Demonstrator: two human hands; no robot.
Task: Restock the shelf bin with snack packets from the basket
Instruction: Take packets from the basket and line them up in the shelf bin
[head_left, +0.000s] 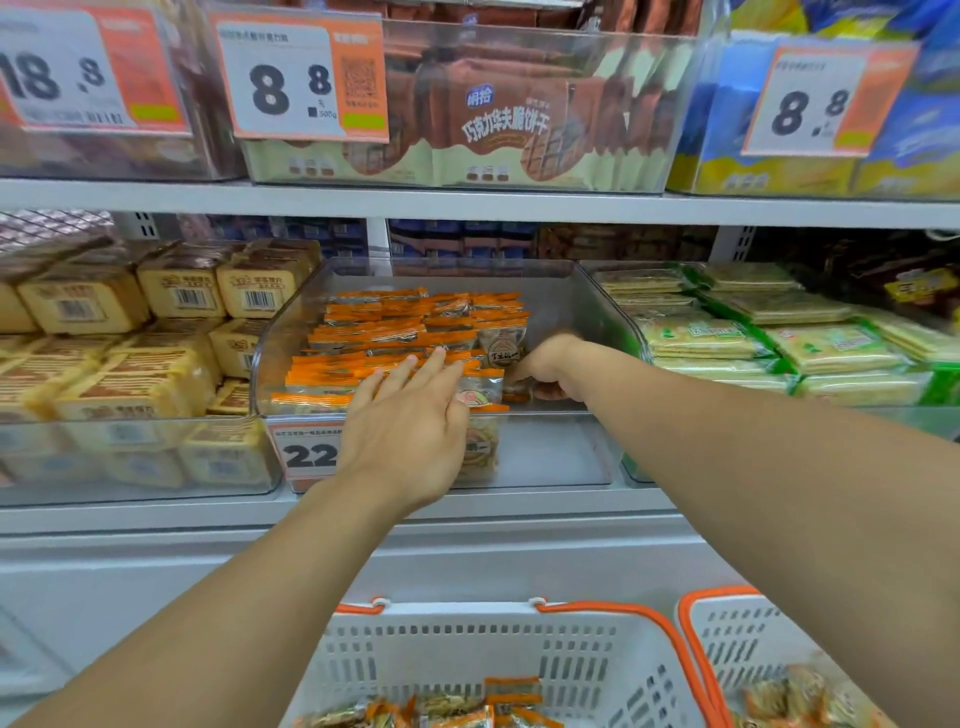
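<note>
Snack packets (457, 712), orange-edged, lie jumbled in a white basket (467, 644) at six o'clock, nearest the viewer; a second basket (727, 639) sits beside it at five o'clock. Farther on, the left hand (410, 426) reaches flat over the clear shelf bin (587, 306), fingers straight and spread, touching the packet rows (395, 338). Those packets stand in rows running left to right, orange tops upward. At three o'clock of it, the right hand (545, 369) curls its fingers round a packet (517, 389) inside the bin.

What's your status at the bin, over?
Left hand open, flat on the front packets. Right hand curled inside the clear bin, placing packets. Basket below, more stock inside. Nothing in the way.
</note>
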